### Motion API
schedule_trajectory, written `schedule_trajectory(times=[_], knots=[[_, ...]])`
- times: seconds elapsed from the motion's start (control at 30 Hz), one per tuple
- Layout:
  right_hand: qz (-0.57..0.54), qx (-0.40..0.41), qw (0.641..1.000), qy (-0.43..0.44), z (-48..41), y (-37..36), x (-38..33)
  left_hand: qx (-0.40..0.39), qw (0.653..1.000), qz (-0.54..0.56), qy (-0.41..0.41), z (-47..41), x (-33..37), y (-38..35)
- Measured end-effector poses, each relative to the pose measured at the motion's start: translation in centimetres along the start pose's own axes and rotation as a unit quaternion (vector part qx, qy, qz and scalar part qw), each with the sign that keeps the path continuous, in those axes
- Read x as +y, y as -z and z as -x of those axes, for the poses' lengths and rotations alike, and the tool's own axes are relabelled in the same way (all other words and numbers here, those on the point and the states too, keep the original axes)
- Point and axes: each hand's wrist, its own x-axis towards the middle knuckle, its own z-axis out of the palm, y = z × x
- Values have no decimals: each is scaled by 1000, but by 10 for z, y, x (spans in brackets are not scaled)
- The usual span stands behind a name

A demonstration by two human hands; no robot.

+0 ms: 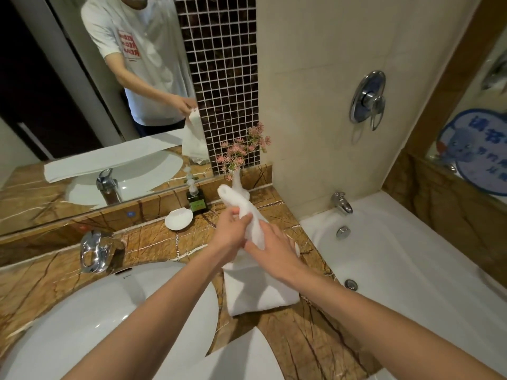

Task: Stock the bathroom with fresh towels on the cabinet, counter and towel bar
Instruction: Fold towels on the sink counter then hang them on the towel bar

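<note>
White terry in both my hands: a small towel [248, 212], bunched and half rolled, held up above the counter [153, 239]. Left hand [229, 233] is wrapped around its middle, fingers curled over the cloth. Right hand [271, 248] lies on the lower part, fingers spread across it; whether it actually pinches the cloth or only presses it I can't tell, the palm side is hidden. Towel's top end sticks up in a rolled tip in front of the white vase [237, 182], blocking the vase base.

Directly under the hands, a folded towel [260, 293] lies flat on the brown marble counter, between the sink basin [90, 311] and the bathtub [397, 256]. Its far edge is covered by my wrists and the hanging cloth.

Further out: white soap dish [179, 219], dark soap bottle [196, 200] beside the vase with pink flowers [241, 149], chrome faucet [94, 255] behind the basin. Mirror [82, 105] shows a person in a white shirt holding the cloth, plus a long white towel laid across the basin edge, seen in reflection only. Shirt print is blurred, unreadable. Tub spout [341, 202] and wall valve [369, 98] to the right. Blue sign [474, 154] at the right edge is cut off. Bottom white patch near the forearms is unclear.
</note>
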Motion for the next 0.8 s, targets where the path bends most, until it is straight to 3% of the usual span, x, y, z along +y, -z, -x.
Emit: schedule_trajectory(times=[0.13,0.5,0.6,0.7,0.8], knots=[[-38,22,999,26,-8,24,-23,-50,998,0,-35,5,29,3],[-153,56,984,71,-4,44,-43,-9,993,-36,-110,27,64,19],[-178,51,981,63,-9,48,-52,-52,992,-35,-112,34,74,25],[-154,77,984,44,-17,51,-57,-89,980,-110,-143,36,82,33],[-155,125,978,65,-23,58,-62,-66,945,-239,-214,36,89,45]])
